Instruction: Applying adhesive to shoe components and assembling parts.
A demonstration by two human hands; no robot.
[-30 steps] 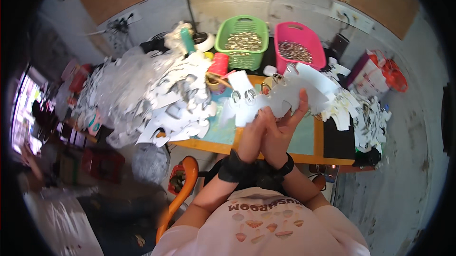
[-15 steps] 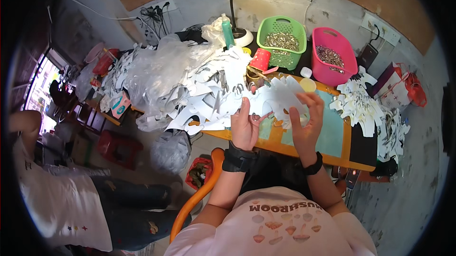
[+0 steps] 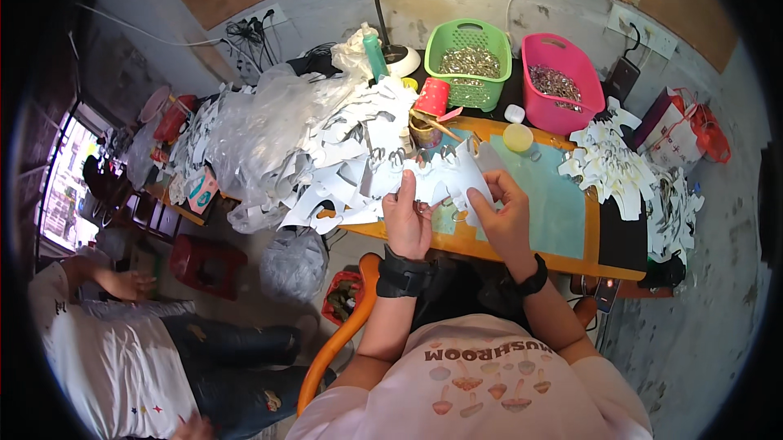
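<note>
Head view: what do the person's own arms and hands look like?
The left hand and right hand are ungloved. The left wears a broad black wristband, the right a narrower black band. The sleeves are pale and short.

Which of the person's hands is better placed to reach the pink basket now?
Probably the right hand: it holds the right end of the white sheet, nearer to the pink basket. The left hand holds the other end, closer to the white pile.
</note>
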